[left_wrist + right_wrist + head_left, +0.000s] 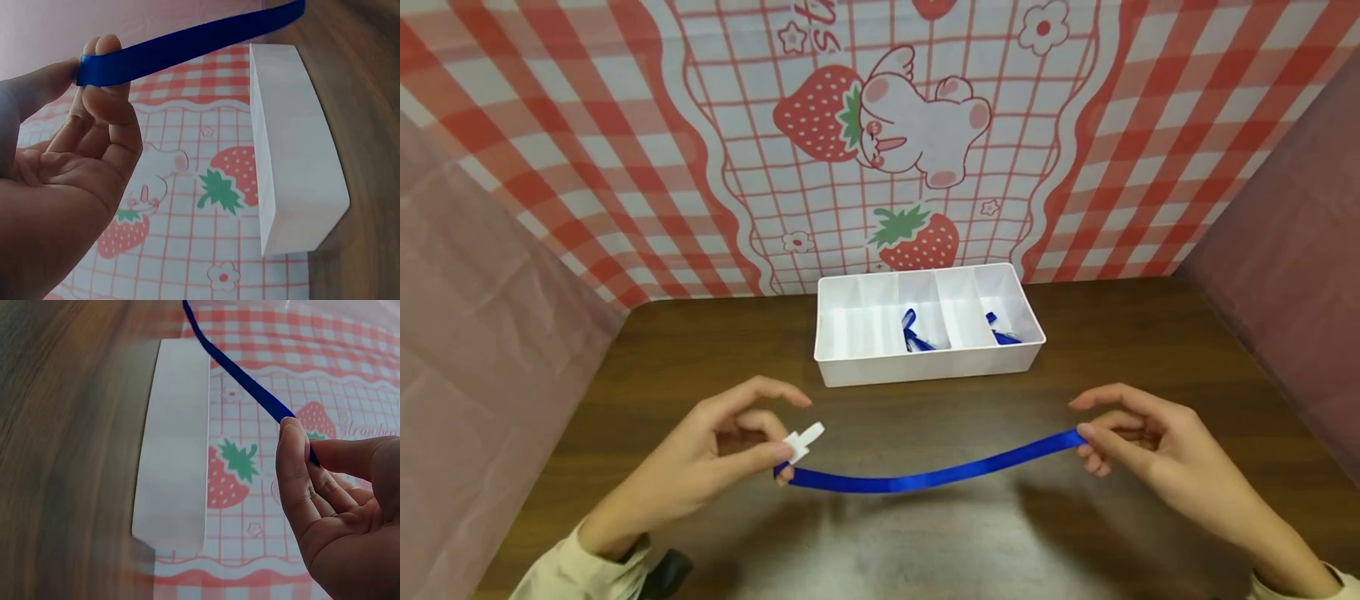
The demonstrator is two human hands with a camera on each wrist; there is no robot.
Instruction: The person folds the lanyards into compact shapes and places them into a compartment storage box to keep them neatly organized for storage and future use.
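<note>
A blue ribbon [925, 480] hangs in a shallow sag between my two hands, above the table. My left hand [718, 446] pinches its left end between thumb and fingers, together with a small white piece [799, 444] that has a narrow tab sticking out. In the left wrist view the ribbon [187, 50] runs from the fingertips up to the right, and the white piece is hidden there. My right hand [1165, 450] pinches the ribbon's other end between thumb and fingers. In the right wrist view the ribbon [244, 378] rises from that pinch to the upper left.
A white divided box [925, 368] stands at the back of the wooden table [1120, 350]. Blue ribbon pieces [913, 333] lie in one compartment, more blue pieces [1002, 335] in the right one. Behind the box hangs a strawberry-patterned cloth [745, 150]. Something black [666, 573] lies by the left sleeve.
</note>
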